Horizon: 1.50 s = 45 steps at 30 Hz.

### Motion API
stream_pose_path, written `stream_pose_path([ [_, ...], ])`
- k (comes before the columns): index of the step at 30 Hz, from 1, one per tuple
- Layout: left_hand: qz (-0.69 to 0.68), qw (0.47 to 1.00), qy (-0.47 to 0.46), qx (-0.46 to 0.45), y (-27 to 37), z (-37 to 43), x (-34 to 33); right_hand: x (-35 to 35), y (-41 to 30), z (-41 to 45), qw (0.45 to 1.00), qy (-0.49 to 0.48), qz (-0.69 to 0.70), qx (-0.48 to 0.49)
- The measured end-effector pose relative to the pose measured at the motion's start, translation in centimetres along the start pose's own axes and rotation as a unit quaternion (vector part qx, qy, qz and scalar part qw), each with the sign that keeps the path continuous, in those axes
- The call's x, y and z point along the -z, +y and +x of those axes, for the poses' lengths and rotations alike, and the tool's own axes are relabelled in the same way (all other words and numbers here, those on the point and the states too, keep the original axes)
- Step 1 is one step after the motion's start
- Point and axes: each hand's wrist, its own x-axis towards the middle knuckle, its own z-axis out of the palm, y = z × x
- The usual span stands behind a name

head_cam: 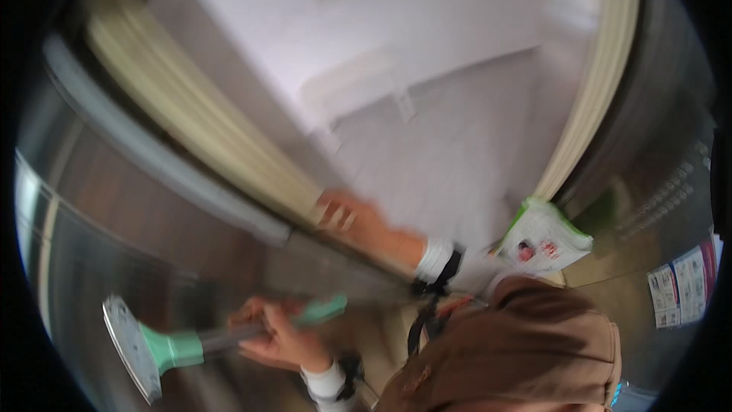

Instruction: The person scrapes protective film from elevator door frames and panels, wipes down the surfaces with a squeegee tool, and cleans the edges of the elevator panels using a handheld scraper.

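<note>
My left hand [280, 335] grips the grey handle of a squeegee-like cleaning tool [174, 349] at the lower left. The tool has a mint-green neck, a wide pale head with spots like droplets, and a green handle end that sticks out past my hand. Higher up, my right hand [366, 226] is at the lower end of a cream door or window frame [189, 103]. Its fingers are bent at the frame's edge, with pale gaps between them. Motion blur hides whether they grip it.
Through the opening lie a white wall [446, 6], a pale floor [440, 154] and a blurred white low piece of furniture [354, 77]. A white bag with green edging [546, 246] stands by the right-hand frame. A printed sheet [683, 283] is at far right. Dark glossy panels [143, 200] flank the opening.
</note>
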Motion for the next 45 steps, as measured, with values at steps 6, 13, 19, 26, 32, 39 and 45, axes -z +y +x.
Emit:
stream_pose_path([
  [6,0.079,0.997,0.007,0.002,1.0,-0.6,-1.0,-1.0,0.7,1.0,0.988,-0.077,0.123,0.044],
  [13,0.148,0.989,-0.012,-0.002,0.6,0.2,-1.3,-4.2,2.5,1.3,0.976,-0.087,0.189,0.058],
  [19,0.163,0.987,0.007,0.007,0.1,1.2,-0.7,-6.9,4.2,1.4,0.981,-0.043,0.161,0.095],
  [26,0.170,0.985,0.024,0.008,-0.5,1.2,-0.5,-7.2,3.4,2.9,0.966,0.017,0.003,0.259],
  [32,0.158,0.987,0.028,0.014,-0.4,1.2,-0.4,-3.7,-4.3,10.4,0.915,0.180,0.030,0.360],
  [39,0.146,0.989,0.014,0.014,-0.6,1.2,0.3,-2.8,-1.1,6.9,0.968,-0.057,0.105,0.223],
  [45,0.154,0.988,0.001,0.011,-0.6,1.2,0.2,-4.7,4.4,-0.2,0.983,-0.114,0.143,0.034],
])
